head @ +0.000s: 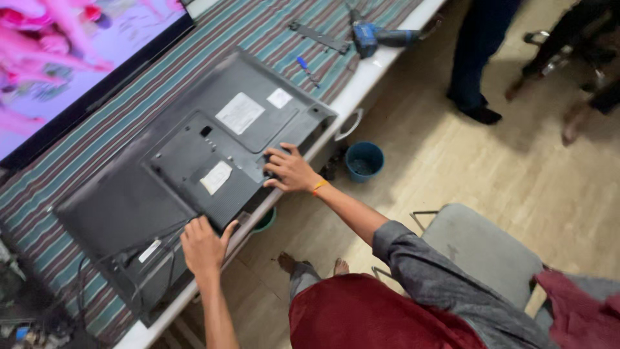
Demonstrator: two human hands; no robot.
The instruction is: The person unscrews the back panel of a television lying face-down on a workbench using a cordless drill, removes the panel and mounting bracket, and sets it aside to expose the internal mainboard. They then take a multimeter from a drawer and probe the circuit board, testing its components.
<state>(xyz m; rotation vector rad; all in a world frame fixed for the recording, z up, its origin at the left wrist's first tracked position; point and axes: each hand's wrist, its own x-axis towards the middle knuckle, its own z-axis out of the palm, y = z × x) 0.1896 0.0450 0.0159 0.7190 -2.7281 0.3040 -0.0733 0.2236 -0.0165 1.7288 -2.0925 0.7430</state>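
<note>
The left hand [203, 245] is resting nearest the camera, fingers spread flat on the near long edge of the dark grey plastic television back panel [194, 161], which is lying face down on the striped cloth-covered table [271, 32], its long axis running from lower left to upper right. The right hand [289, 169] is pressing farther along that same edge, fingers curled loosely, gripping nothing. Beyond the panel, a small blue-handled screwdriver [303, 65] and a blue cordless drill [381, 35] are lying well apart from both hands.
</note>
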